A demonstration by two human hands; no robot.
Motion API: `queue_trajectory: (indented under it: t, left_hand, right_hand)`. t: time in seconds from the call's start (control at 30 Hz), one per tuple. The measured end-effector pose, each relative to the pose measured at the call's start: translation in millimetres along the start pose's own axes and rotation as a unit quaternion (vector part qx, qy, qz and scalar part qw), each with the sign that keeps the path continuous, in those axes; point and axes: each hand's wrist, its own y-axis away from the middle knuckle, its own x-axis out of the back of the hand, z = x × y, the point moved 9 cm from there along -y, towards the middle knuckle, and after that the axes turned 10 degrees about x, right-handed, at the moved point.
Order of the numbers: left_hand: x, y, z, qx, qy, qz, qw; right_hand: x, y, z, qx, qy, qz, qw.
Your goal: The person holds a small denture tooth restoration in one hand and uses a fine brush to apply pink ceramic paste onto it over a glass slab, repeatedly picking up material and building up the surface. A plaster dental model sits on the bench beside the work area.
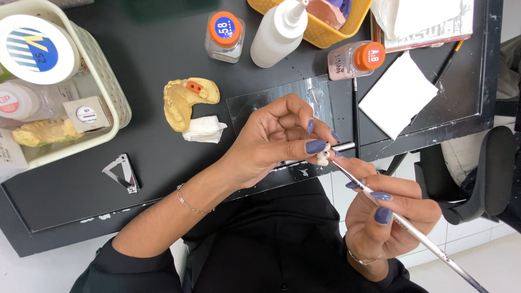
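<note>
One dark grey bench (163, 163) with chipped edges carries everything. One pale green plastic basket (111, 81) at left holds one big white round-lidded tub (35, 50), one smaller white jar (21, 100), one small white box (86, 114) and one yellow plaster dental cast (43, 132). One yellow plastic basket (325, 33) at top holds pink and purple casts, only partly in view. Two small clear bottles with orange caps: one upright (224, 35), one lying on its side (355, 58). One white squeeze bottle (278, 33). One clear glass slab (282, 103). One white paper square (398, 93). One yellow dental arch model (185, 100) just beside one crumpled white tissue (205, 129). One small metal clip tool (124, 173).

Left hand (271, 144): grip closed, thumb and fingertips pinching one small whitish tooth piece (323, 156) off the bench's front edge. Right hand (388, 217): grip closed around one thin metal-handled brush (412, 230), whose tip touches the tooth piece. One more brush (355, 116) lies on the bench.
</note>
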Motion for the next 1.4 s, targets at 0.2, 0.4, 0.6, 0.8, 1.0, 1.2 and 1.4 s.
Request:
queue_trajectory:
  t: [0.2,0.4,0.6,0.8,1.0,1.2,1.4]
  left_hand:
    - [-1.0,-0.4,0.1,-0.004,-0.005,-0.002,1.0]
    - [-1.3,-0.2,0.3,-0.004,-0.003,-0.007,1.0]
    - [-1.7,-0.8,0.1,-0.006,0.0,-0.01,1.0]
    - [0.1,-1.6,-0.6,-0.004,-0.021,-0.005,1.0]
    - [0.9,-0.9,-1.9,0.0,-0.01,-0.009,1.0]
    - [0.9,-0.3,-1.6,-0.001,-0.008,-0.01,1.0]
    - [0.4,-1.1,-1.2,0.001,-0.013,-0.006,1.0]
  right_hand:
    - [-5.8,-2.3,-3.5,0.016,-0.006,-0.027,0.999]
    - [-3.8,-2.7,-2.3,0.006,0.001,-0.022,1.0]
    - [-4.6,-3.4,-3.3,0.008,-0.006,-0.022,1.0]
    - [-1.5,-1.6,-2.0,0.006,-0.005,-0.015,1.0]
    - [6.0,3.5,0.8,0.008,0.006,0.011,1.0]
    - [-0.1,0.8,-2.5,0.009,0.009,-0.014,1.0]
    - [-2.1,-1.6,-3.4,0.011,0.007,-0.016,1.0]
